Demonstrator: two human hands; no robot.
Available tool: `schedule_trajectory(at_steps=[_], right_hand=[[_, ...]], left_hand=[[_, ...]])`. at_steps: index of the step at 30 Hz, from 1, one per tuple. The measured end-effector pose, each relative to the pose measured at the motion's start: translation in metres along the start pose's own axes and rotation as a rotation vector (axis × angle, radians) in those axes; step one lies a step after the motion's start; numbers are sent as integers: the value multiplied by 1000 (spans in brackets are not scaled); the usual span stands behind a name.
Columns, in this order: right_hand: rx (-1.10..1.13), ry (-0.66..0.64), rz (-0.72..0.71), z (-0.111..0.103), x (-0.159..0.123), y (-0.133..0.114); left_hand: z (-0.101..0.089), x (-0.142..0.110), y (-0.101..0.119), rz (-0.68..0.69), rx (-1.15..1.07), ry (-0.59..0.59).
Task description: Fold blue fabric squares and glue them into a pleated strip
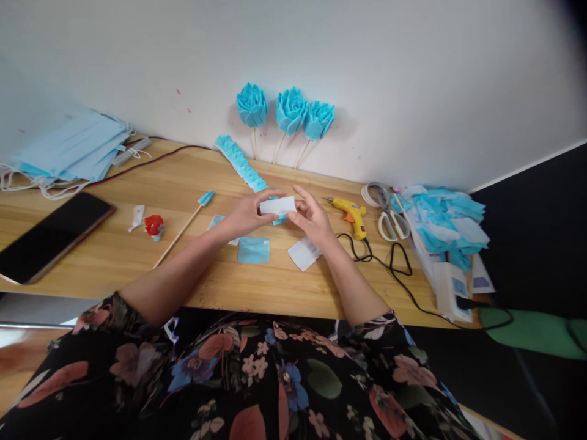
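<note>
Between both hands is a small piece of mask fabric [278, 206], white on the side facing me with some blue at its lower edge. My left hand [250, 214] pinches its left end, and my right hand [314, 217] grips the right end with thumb and fingers. Below them on the table lie a blue fabric square [254, 250] and a white fabric piece [303, 254], the latter partly under my right wrist. Another blue piece [215, 221] is partly covered by my left forearm. Behind my hands runs a strip of folded blue petals [241, 162].
Three blue fabric flowers [291, 111] on sticks lean against the wall. A yellow glue gun [351, 215], scissors [393, 225] and a blue fabric pile [444, 220] are right. Left are a blue-tipped stick [183, 230], a red crumpled item [154, 225], a phone [50, 238] and face masks [76, 143].
</note>
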State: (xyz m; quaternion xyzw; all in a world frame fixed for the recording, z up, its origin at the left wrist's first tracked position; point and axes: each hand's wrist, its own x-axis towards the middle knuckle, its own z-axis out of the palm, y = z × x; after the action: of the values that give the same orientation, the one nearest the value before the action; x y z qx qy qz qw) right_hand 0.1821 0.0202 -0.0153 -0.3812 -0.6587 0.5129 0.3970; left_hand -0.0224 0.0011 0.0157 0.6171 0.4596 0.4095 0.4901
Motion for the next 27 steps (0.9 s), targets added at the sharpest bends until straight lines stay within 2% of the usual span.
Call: schedule_trajectory(at_steps=[7, 11, 15, 18, 21, 24, 27], right_hand=[[-100, 2, 36, -2, -3, 4], [-162, 15, 23, -2, -2, 6], [-126, 101, 1, 0, -3, 5], [-120, 144, -10, 2, -4, 3], [-148, 130, -28, 4, -5, 2], [-173, 101, -37, 5, -5, 4], [-167, 97, -51, 4, -4, 6]], left_hand=[[-1, 1, -8, -12, -44, 61], [-2, 0, -4, 10, -175, 65], [0, -1, -1, 8, -353, 88], [3, -1, -3, -49, -346, 7], [6, -2, -8, -115, -246, -74], [8, -1, -12, -168, -204, -10], [6, 0, -12, -199, -280, 54]])
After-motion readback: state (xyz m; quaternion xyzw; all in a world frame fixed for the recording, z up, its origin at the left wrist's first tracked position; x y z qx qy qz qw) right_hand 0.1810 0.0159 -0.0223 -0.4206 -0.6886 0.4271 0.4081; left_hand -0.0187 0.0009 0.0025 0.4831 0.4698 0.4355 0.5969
